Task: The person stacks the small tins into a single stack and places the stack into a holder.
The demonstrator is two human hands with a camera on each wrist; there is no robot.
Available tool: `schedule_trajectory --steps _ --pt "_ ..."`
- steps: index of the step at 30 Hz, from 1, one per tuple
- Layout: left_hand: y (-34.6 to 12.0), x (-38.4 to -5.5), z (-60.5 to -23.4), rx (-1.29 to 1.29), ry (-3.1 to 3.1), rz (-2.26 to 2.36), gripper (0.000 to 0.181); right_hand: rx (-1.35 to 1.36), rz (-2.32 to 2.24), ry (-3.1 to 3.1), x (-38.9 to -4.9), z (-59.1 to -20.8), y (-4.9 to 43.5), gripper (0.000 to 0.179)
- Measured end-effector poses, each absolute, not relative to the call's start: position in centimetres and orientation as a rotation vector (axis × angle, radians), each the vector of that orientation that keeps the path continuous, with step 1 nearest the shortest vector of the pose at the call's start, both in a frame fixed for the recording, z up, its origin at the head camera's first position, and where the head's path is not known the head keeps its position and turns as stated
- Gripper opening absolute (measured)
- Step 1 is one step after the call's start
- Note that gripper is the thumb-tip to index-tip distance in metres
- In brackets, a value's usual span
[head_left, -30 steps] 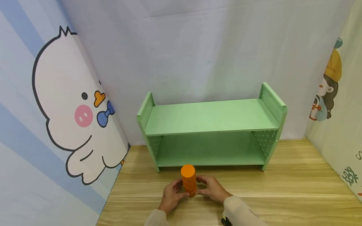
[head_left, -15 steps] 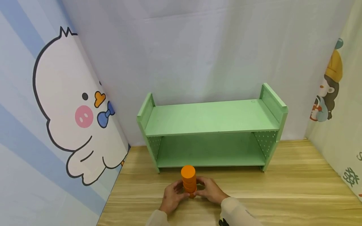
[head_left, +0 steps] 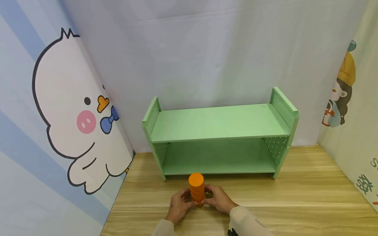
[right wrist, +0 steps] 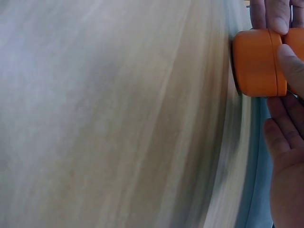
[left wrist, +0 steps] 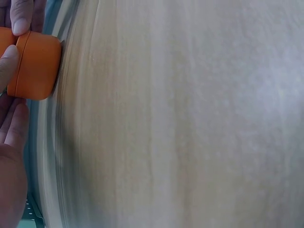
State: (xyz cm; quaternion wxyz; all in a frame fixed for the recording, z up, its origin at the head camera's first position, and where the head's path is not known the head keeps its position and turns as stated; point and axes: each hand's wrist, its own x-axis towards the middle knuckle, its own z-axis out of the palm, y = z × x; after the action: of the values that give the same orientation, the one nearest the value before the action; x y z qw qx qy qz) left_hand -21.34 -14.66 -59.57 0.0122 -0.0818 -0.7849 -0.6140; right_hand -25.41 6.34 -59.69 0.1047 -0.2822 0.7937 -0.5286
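A stack of round orange containers (head_left: pixel 196 181) stands upright on the wooden table in front of the shelf. My left hand (head_left: pixel 178 206) holds its lower part from the left, thumb in front and fingers bent behind. From the other side my right hand (head_left: pixel 220 200) grips the same low part, its thumb near the left thumb. Close up in the left wrist view, the bottom orange container (left wrist: pixel 40 66) shows a thin lid seam, with fingertips at that level. The right wrist view shows this orange container (right wrist: pixel 256 64) resting on the table, a thumb against its seam.
A pale green two-tier shelf (head_left: pixel 220 123) stands behind the stack, close to the back curtain (head_left: pixel 195 59). Printed cloth walls (head_left: pixel 20 183) border the wooden table (head_left: pixel 295 203) at left and right. A small dark item (head_left: pixel 232 232) shows beside the right sleeve.
My right forearm and sleeve have shifted slightly left, and the right thumb has moved a little further across the front of the stack's base. The left hand keeps its place.
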Motion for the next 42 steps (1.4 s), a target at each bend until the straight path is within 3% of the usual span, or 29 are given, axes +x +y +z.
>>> schedule_trajectory --steps 42 --pt "-11.8 -23.2 -56.3 -0.522 -2.447 -1.923 0.049 -0.825 -1.530 2.456 -25.0 -55.7 10.4 0.052"
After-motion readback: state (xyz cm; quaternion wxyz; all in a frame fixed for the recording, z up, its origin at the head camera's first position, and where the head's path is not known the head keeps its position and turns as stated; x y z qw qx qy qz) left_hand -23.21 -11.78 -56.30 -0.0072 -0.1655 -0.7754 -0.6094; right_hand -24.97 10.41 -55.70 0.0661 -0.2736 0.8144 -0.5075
